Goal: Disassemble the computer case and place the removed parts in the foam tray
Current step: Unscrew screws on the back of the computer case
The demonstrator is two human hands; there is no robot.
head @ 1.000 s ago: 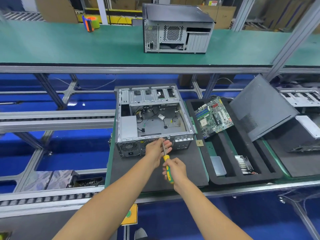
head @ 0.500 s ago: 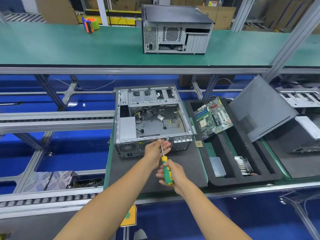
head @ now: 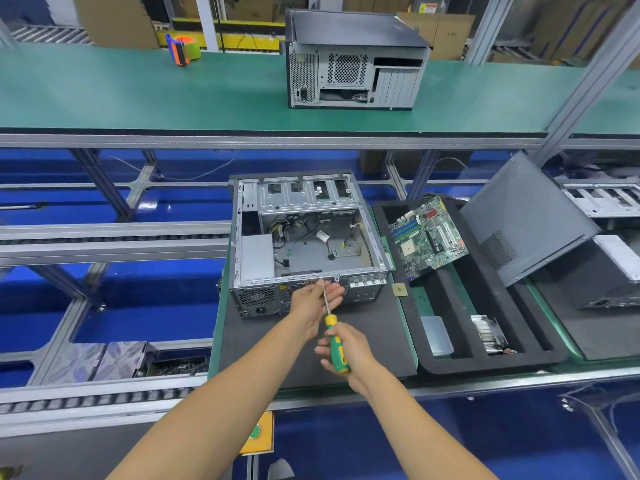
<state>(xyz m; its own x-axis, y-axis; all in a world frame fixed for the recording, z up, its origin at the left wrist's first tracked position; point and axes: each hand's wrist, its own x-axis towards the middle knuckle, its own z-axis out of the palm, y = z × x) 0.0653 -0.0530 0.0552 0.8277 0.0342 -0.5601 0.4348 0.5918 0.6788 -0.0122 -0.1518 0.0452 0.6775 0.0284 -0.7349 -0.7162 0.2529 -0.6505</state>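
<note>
The open computer case [head: 263, 292] lies on a black mat [head: 374, 327], its rear panel facing me. My right hand [head: 356, 351] grips the green-and-yellow handle of a screwdriver [head: 335, 344]. The shaft points up at the case's upper rear edge. My left hand [head: 310, 301] rests against the rear panel with its fingers spread behind the shaft. The black foam tray [head: 485, 363] sits right of the case. It holds a green motherboard [head: 427, 237], a finned heatsink [head: 488, 332] and a small silver block [head: 438, 336].
A grey side panel [head: 523, 216] leans at the tray's far right. A small square chip [head: 399, 289] lies between case and tray. Another closed case [head: 353, 64] and a tape dispenser [head: 183, 48] stand on the upper green shelf. Roller rails run on the left.
My left fingers have loosened from around the shaft and now lie spread behind it. The screwdriver and my right hand stay in nearly the same place.
</note>
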